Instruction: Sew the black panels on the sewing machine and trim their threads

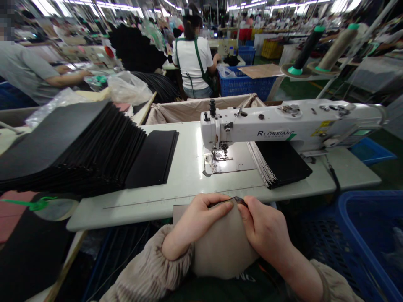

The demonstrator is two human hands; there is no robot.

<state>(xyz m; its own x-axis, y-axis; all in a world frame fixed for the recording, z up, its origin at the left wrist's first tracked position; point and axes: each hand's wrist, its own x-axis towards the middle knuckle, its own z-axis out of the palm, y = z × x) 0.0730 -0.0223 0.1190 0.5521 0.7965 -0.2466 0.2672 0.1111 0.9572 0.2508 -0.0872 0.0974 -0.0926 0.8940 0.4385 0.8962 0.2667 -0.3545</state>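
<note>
A beige fabric panel (225, 247) with a dark edge hangs over my lap, just in front of the table's edge. My left hand (204, 220) pinches its top edge between thumb and fingers. Close beside it, my right hand (266, 222) grips the same edge near a corner. Beyond both hands stands a white sewing machine (245, 126), its lit needle area (218, 156) bare of cloth. A stack of black panels with pale edges (283, 163) lies under the machine's arm.
On the table's left sit a tall pile of black panels (72, 147) and a smaller stack (153, 157). A blue plastic basket (371, 201) stands at my right. Two thread cones (307, 50) rise behind the machine. A person in a white shirt (195, 63) works ahead.
</note>
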